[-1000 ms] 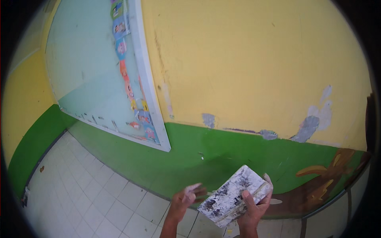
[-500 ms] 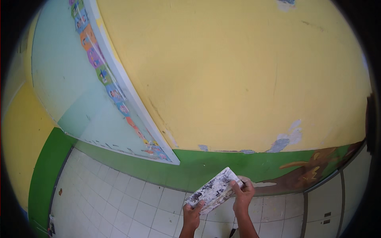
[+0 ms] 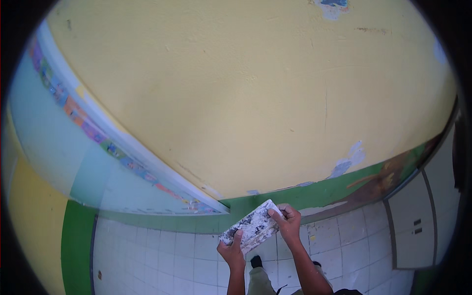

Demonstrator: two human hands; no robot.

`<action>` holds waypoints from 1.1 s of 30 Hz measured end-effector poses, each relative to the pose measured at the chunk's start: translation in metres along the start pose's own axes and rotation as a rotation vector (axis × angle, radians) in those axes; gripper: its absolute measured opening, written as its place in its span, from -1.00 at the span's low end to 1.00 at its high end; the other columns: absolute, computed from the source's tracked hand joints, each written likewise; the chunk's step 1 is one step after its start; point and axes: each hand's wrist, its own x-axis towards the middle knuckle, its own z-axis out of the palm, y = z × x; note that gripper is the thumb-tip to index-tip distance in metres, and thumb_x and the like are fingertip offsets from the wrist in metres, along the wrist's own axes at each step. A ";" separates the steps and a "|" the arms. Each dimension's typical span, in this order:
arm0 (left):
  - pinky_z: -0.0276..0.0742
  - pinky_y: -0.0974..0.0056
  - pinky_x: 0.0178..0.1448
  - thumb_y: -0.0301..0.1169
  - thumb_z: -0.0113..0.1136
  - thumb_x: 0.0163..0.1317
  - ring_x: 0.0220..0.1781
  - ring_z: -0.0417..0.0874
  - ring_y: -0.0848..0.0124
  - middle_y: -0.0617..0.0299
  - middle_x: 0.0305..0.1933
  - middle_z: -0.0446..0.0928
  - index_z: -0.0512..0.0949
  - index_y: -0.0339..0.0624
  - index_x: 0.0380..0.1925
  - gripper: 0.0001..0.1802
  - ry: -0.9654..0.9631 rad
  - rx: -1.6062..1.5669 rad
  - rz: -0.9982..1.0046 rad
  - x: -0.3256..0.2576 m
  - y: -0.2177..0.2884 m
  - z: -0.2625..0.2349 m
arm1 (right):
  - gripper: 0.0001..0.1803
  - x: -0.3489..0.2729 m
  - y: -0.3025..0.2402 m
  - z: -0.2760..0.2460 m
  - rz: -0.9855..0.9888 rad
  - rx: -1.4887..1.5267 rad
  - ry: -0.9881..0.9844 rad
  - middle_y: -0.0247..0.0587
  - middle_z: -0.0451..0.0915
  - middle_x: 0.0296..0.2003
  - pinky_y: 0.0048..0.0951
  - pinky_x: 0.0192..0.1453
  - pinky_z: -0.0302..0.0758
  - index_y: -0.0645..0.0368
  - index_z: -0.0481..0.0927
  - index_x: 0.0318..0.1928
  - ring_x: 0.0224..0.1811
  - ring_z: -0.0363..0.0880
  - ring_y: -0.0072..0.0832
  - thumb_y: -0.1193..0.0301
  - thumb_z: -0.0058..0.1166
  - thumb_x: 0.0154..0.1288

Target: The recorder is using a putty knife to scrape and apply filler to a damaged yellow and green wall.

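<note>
A flat rectangular block (image 3: 255, 227) is tilted in front of me, its upper face white and blotched with dark, worn patches. My left hand (image 3: 232, 251) grips its lower left end, thumb pressed on the top face. At the upper right end, my right hand (image 3: 288, 222) holds it with the thumb on top and the fingers curled around the edge. What the block's underside looks like is hidden.
Ahead rises a yellow wall (image 3: 236, 108) with grey peeled patches (image 3: 345, 164) above a green band (image 3: 319, 194). A white-framed board (image 3: 137, 147) with a colourful border is on the left. Grey cabinet doors (image 3: 410, 223) stand at right. White floor tiles (image 3: 167, 255) lie below.
The view has tilted and turned, so the board has slid leftward and my legs show below. Both hands still hold the block, now slightly further left and higher in view.
</note>
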 end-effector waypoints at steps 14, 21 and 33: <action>0.60 0.28 -0.05 -0.49 0.51 0.20 -0.23 0.65 0.45 0.14 -0.25 0.69 0.64 -0.44 -0.26 -0.75 -0.262 0.164 0.248 0.027 -0.015 -0.015 | -0.72 -0.043 0.057 0.001 -0.332 -0.058 0.533 -0.51 0.51 -0.57 -0.58 -0.44 0.23 0.22 0.65 -0.44 -0.51 0.32 -0.75 0.38 0.54 0.14; 0.60 0.27 -0.09 -0.50 0.51 0.20 -0.25 0.64 0.44 0.13 -0.25 0.68 0.62 -0.50 -0.28 -0.73 -0.293 0.192 0.239 0.040 -0.024 -0.026 | -0.74 -0.041 0.079 0.007 -0.396 -0.113 0.576 -0.48 0.54 -0.56 -0.58 -0.44 0.23 0.24 0.62 -0.43 -0.52 0.33 -0.75 0.41 0.49 0.18; 0.62 0.26 -0.05 -0.48 0.47 0.25 -0.20 0.65 0.41 0.07 -0.17 0.69 0.62 -0.54 -0.18 -0.70 -0.303 0.245 0.300 0.043 -0.027 -0.026 | -0.66 -0.034 0.067 0.013 -0.381 -0.228 0.614 -0.51 0.44 -0.64 -0.52 -0.49 0.19 0.23 0.57 -0.53 -0.57 0.28 -0.73 0.36 0.50 0.17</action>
